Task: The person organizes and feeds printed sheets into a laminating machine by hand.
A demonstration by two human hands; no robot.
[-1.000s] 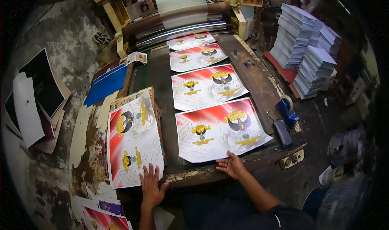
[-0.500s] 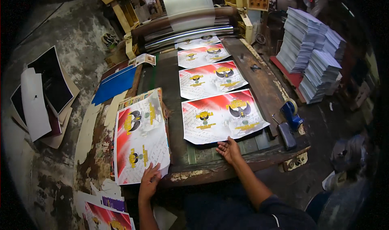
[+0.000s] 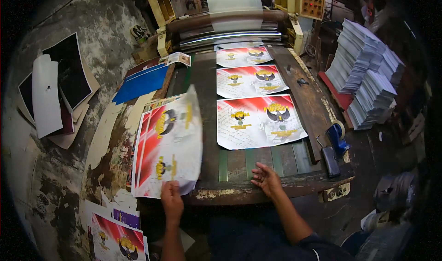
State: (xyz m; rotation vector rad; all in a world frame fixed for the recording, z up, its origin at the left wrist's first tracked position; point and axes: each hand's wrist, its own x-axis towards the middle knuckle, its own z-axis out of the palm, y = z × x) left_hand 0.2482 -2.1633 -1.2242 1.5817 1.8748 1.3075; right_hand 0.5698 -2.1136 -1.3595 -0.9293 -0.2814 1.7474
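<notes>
My left hand point(image 3: 172, 201) pinches the near edge of a printed cover sheet point(image 3: 182, 139), red and white with dark winged emblems. The sheet's far right corner curls up, and another red-edged sheet shows beneath it on the pile at the left. Over the near part of the machine bed point(image 3: 237, 166), my right hand point(image 3: 268, 180) is open, fingers slightly curled and nothing in them. Ahead of it, a matching sheet point(image 3: 260, 132) lies flat on the bed. Behind that one, more sheets point(image 3: 252, 81) stretch in a line to the shiny roller point(image 3: 230, 38).
A blue tape dispenser point(image 3: 338, 139) and a dark block point(image 3: 330, 162) sit on the bed's right edge. Tall paper stacks point(image 3: 354, 61) stand beyond. Blue sheets point(image 3: 142, 84) lie left, large black prints point(image 3: 76, 72) lean farther left, and another printed cover point(image 3: 117, 238) shows lower left.
The line of sheets has moved away toward the roller, leaving a gap before my right hand. My left hand has closed on the pile's sheet, which is now partly raised and shifted right.
</notes>
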